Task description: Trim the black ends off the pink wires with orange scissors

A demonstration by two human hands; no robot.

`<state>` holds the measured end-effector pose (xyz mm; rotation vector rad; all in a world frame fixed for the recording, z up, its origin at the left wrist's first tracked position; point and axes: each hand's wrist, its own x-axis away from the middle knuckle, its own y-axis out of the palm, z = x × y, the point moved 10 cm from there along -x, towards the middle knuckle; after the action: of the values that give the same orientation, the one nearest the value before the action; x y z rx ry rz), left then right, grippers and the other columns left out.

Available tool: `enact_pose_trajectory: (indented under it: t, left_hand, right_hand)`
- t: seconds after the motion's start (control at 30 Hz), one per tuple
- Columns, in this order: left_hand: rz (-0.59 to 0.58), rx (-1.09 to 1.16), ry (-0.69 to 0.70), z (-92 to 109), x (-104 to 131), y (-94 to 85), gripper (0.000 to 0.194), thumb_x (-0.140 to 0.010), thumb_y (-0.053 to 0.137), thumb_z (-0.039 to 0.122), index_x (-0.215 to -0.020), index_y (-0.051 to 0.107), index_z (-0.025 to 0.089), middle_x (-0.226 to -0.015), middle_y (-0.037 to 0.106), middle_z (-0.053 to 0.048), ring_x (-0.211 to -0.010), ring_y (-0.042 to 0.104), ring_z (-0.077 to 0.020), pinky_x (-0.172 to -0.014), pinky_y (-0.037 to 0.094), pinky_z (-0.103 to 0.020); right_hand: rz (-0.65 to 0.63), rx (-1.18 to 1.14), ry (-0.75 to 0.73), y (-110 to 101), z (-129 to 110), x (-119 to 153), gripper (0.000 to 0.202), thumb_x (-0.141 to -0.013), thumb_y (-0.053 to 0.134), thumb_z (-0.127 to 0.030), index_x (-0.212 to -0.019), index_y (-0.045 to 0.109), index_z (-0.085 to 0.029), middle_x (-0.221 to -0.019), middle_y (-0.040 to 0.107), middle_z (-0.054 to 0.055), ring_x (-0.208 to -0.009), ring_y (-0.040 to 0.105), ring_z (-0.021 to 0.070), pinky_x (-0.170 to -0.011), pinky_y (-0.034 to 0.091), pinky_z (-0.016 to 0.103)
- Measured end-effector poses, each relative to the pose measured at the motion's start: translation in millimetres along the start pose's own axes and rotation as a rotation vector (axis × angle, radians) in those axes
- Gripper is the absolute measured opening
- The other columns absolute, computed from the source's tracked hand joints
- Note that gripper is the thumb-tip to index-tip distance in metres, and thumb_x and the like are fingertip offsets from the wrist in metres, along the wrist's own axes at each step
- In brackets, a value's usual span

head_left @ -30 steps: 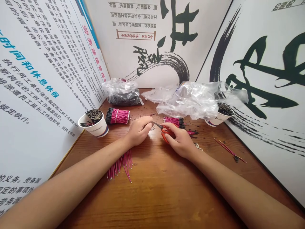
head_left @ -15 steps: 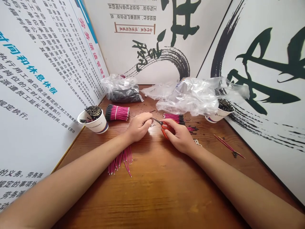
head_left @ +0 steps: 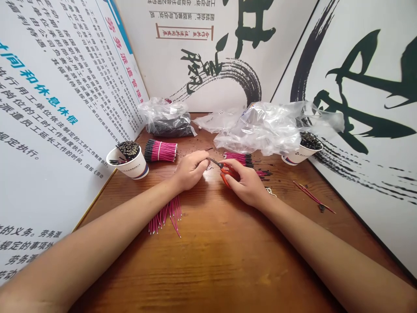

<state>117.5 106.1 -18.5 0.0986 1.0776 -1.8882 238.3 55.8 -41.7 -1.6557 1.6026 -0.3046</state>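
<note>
Orange-handled scissors (head_left: 225,170) are in my right hand (head_left: 246,182), their dark blades pointing left to my other hand's fingertips. My left hand (head_left: 193,170) is closed in a pinch beside the blade tip. What it pinches is mostly hidden; a thin dark end barely shows above the fingers. Under my left forearm lie loose pink wires (head_left: 169,214) with pale tips. Beyond that hand is a bundle of pink and black wires (head_left: 160,150) tied with a white band. Another pink and black wire bundle (head_left: 237,159) lies behind my right hand.
Paper cups full of black pieces stand at the left (head_left: 132,167) and right (head_left: 295,157). Clear plastic bags (head_left: 257,130) and a bag of black material (head_left: 169,124) lie at the back. Separate wires (head_left: 312,196) rest at the right. Upright printed panels enclose the wooden table (head_left: 215,261).
The thin dark end above my left fingers shows less than before. The scissor blades remain at my left fingertips, and the whole view has shifted slightly.
</note>
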Motion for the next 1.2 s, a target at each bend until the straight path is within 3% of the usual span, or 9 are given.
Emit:
enact_pose_trajectory:
  t: [1.2]
  left_hand:
    - [0.016,-0.025,0.012,2.9,0.4,-1.2,0.026,-0.09,0.037,0.025,-0.064,0.04,0.018,-0.063,0.045,0.0,-0.062,0.041,-0.0131,-0.06,0.033,-0.027]
  right_hand:
    - [0.03,-0.013,0.006,-3.0,2.6,0.7,0.031,-0.089,0.052,-0.024,-0.119,0.059,-0.025,-0.105,0.074,0.003,-0.09,0.069,0.0204,-0.082,0.05,0.03]
